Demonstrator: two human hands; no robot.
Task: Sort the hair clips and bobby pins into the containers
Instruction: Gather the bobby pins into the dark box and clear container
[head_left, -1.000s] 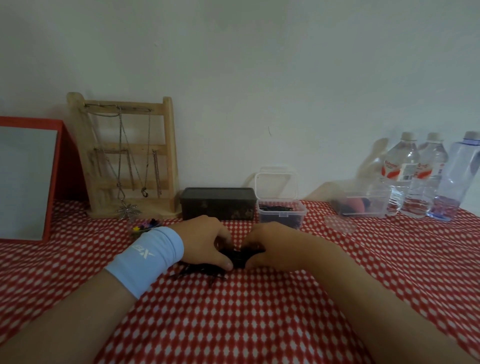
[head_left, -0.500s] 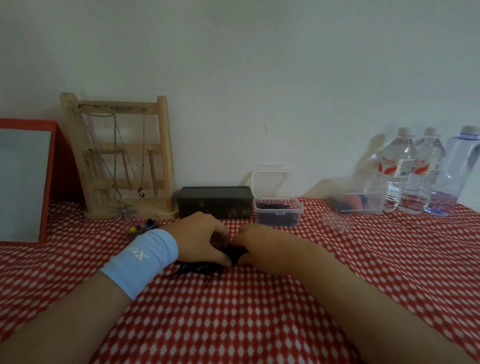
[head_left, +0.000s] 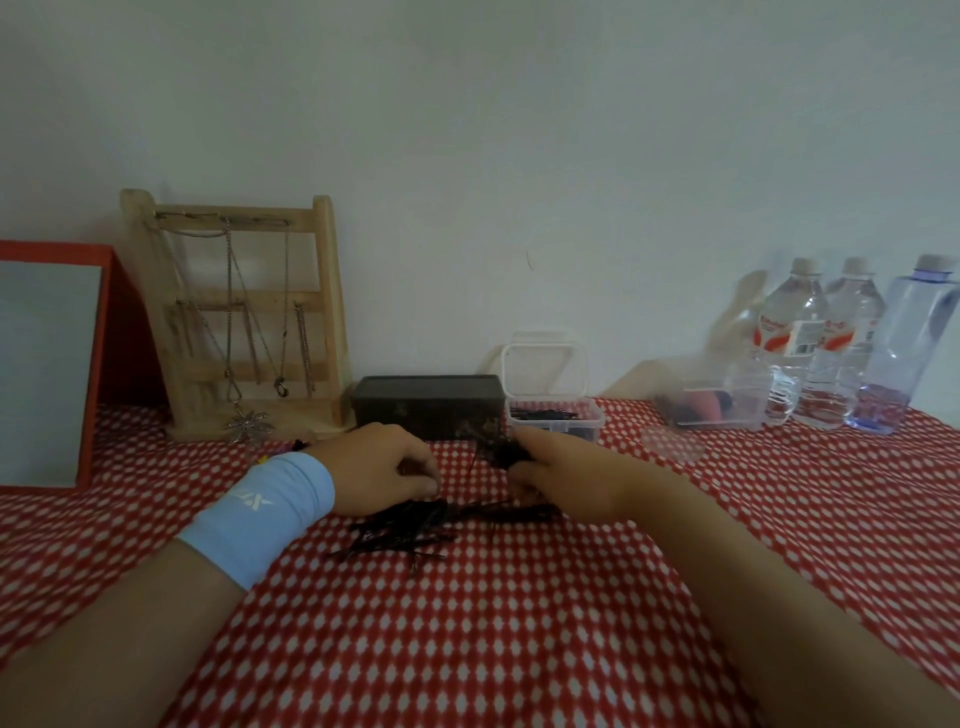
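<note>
The right hand (head_left: 566, 480) lies in front of the dark rectangular lidded box (head_left: 428, 402), toward the box's right end. Its index finger and thumb are closed in a pinch on a small tuft of black bobby pins (head_left: 498, 453), held just in front of the box's right corner. The other fingers are tucked under the palm.

The left hand (head_left: 382, 467), with a pale blue fabric wristband (head_left: 265, 512), sits in front of the box's left half. Its fingers curl downward, tips at the far edge of a loose pile of thin black bobby pins (head_left: 408, 530); whether they grip a pin cannot be told. The pile lies on the red-and-white diamond-patterned tablecloth (head_left: 467, 623), nearer the person than the box.

Just beside the box's right end stands a small clear plastic container (head_left: 597, 422) with its lid raised and black pins inside. Farther right of the box is a second clear plastic tub (head_left: 748, 410) holding red and dark items. Left of the box stands a wooden jewellery rack (head_left: 324, 312) hung with chains.
</note>
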